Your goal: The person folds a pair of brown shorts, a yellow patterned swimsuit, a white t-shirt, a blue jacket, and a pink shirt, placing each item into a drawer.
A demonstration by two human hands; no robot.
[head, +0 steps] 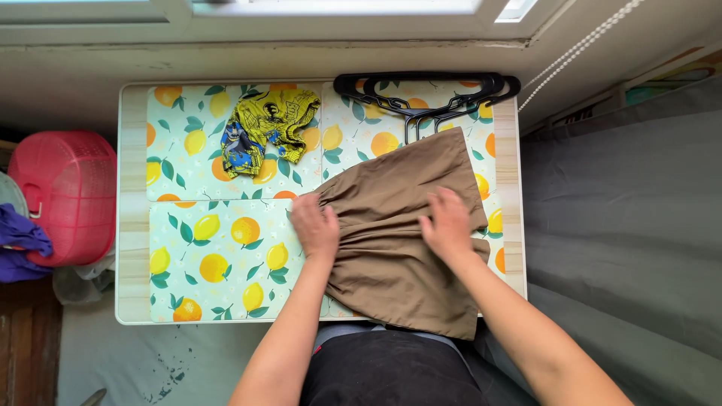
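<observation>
A brown garment (391,233) lies spread over the right half of a small table (131,225), its lower edge hanging off the near side toward the person. The left hand (314,225) rests palm-down on the garment's left edge, fingers close together and pressed flat on the cloth — not gripping anything. The right hand (448,224) lies flat on the garment's right part, fingers slightly spread, also pressing rather than holding. The table is covered by mats (218,256) printed with lemons and oranges. At the far side, left of the garment and apart from it, sits a crumpled yellow-and-blue cloth (265,128). A stack of black hangers (425,94) lies along the far right edge, just beyond the garment's top corner. Left of the table stands a pink basket (69,194) — purple fabric (19,240) lies beside it.
</observation>
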